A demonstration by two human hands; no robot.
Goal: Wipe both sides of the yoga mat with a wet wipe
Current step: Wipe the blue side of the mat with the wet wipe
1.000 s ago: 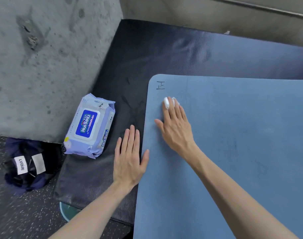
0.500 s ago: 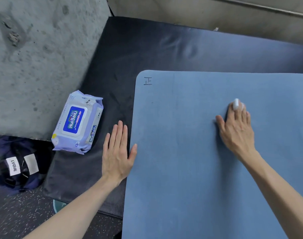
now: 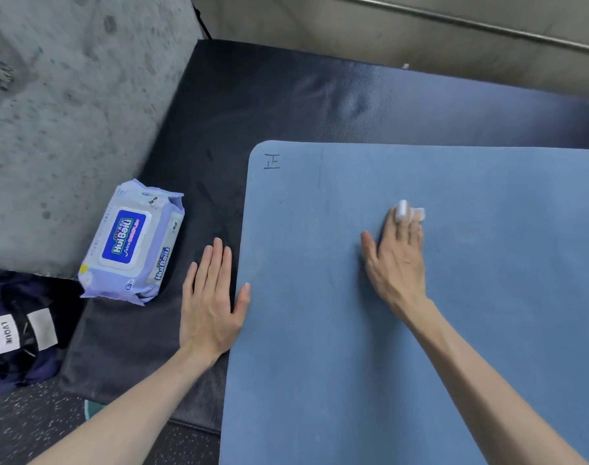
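The blue mat (image 3: 454, 330) lay flat on a dark pad (image 3: 286, 105), its rounded near-left corner marked with a small drawn sign (image 3: 272, 161). The right hand (image 3: 395, 260) lay palm-down on the mat, fingers straight and pressing a white wipe (image 3: 412, 213) against the surface; the wipe showed only at the fingertips, partly wrapped over one of them. The left hand (image 3: 211, 302) rested flat on the dark pad just beside the mat's left edge, fingers straight and together, thumb touching that edge, holding nothing. Left of it, a pale purple pack of wipes (image 3: 132, 241) lay on the pad, near a rough concrete block (image 3: 68, 112). A dark bag (image 3: 14, 330) with white labels sat on the speckled floor (image 3: 24, 427) below the block.
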